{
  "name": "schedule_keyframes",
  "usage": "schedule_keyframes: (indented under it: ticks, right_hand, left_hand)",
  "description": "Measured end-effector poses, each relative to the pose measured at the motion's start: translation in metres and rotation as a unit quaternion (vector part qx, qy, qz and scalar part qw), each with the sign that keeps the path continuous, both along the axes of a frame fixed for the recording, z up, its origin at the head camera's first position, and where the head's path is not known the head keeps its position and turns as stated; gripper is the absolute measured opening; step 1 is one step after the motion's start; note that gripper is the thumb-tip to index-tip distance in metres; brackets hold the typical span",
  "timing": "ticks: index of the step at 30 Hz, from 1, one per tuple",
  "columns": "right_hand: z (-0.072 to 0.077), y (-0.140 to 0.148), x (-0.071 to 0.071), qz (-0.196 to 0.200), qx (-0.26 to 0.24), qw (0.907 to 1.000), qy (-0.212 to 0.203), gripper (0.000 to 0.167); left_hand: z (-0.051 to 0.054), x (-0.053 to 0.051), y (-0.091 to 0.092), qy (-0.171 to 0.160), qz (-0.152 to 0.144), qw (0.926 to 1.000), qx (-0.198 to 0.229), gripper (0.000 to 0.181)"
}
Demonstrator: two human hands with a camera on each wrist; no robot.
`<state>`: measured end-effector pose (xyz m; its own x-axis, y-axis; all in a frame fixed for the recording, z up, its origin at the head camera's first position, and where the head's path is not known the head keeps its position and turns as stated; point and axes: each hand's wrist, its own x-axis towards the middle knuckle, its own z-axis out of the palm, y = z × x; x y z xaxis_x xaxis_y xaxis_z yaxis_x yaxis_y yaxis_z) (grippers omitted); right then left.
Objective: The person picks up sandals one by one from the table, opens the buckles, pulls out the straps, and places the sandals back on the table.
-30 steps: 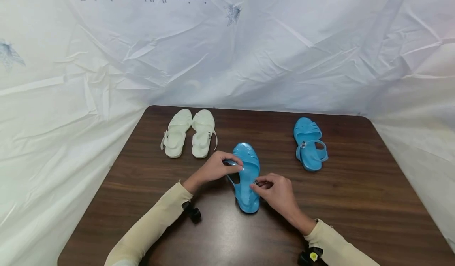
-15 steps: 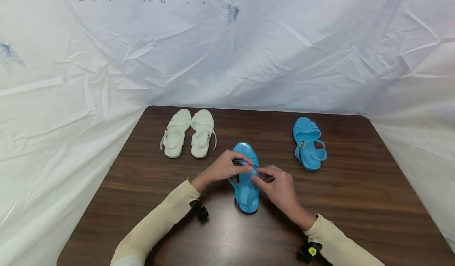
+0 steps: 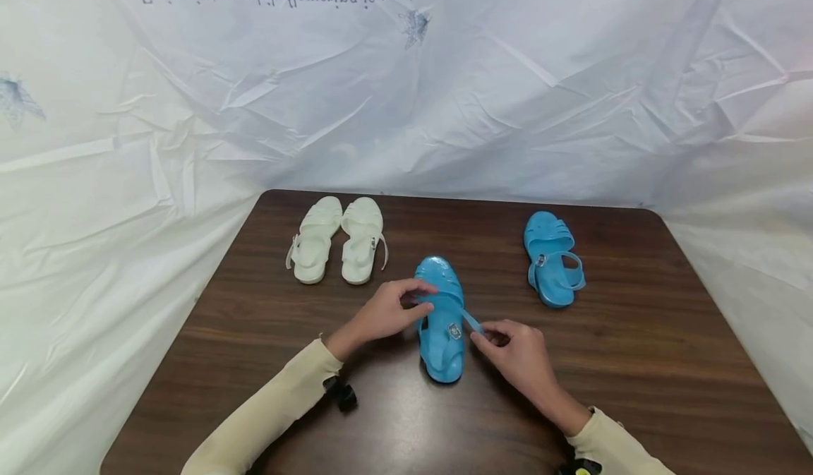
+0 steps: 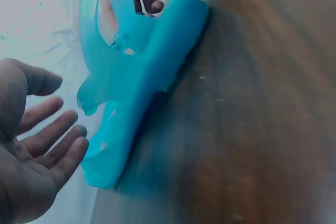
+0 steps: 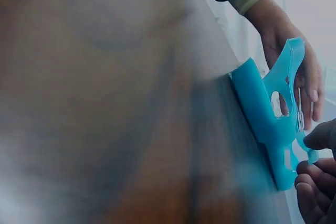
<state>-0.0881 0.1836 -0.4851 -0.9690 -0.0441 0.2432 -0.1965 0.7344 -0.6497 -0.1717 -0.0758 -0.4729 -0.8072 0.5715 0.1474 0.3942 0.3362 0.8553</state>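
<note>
A blue sandal [image 3: 440,358] lies toe-away at the middle of the table, its metal buckle [image 3: 454,331] facing up. My right hand [image 3: 522,359] pinches the free end of its ankle strap [image 3: 471,321], drawn out past the sandal's right side. In the right wrist view, thumb and fingertips hold the strap tip [image 5: 313,156]. My left hand [image 3: 383,314] hovers at the sandal's left edge, thumb and fingers apart. The left wrist view shows that hand [image 4: 37,145] with relaxed fingers and a gap between it and the sandal [image 4: 152,51].
The other blue sandal [image 3: 555,277] lies at the back right with its strap looped. A pair of white sandals [image 3: 359,267] stands at the back left. White printed sheeting [image 3: 406,122] hangs behind the dark wooden table [image 3: 635,334].
My right hand has moved right, drawing the strap end out from the buckle area. The left hand has backed off to the left from over the sandal. The other sandals stay put.
</note>
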Motion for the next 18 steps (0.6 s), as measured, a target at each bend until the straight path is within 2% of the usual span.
schedule_keyframes:
  ticks: [3,6,11,15,18]
  right_hand:
    - [-0.002,0.003,0.005,0.004,0.011,0.9992,-0.037,0.015]
    - [-0.002,0.004,0.006,0.012,0.015,0.9978,-0.064,0.015]
    - [0.001,0.006,0.0,0.014,0.03,0.9975,-0.062,0.019]
    - [0.004,0.003,-0.007,0.012,0.047,0.9974,-0.053,0.033]
    - [0.006,-0.003,-0.01,0.016,0.05,0.9964,-0.066,0.049]
  left_hand:
    - [-0.002,0.008,-0.004,-0.01,0.029,0.9995,-0.01,0.031]
    - [-0.003,0.016,-0.007,-0.034,0.051,0.9979,-0.02,0.032]
    - [-0.006,0.026,-0.008,-0.067,0.065,0.995,-0.036,0.033]
    - [-0.008,0.031,-0.007,-0.074,0.073,0.9936,-0.044,0.036]
    - [-0.01,0.033,-0.006,-0.079,0.079,0.9921,-0.057,0.043]
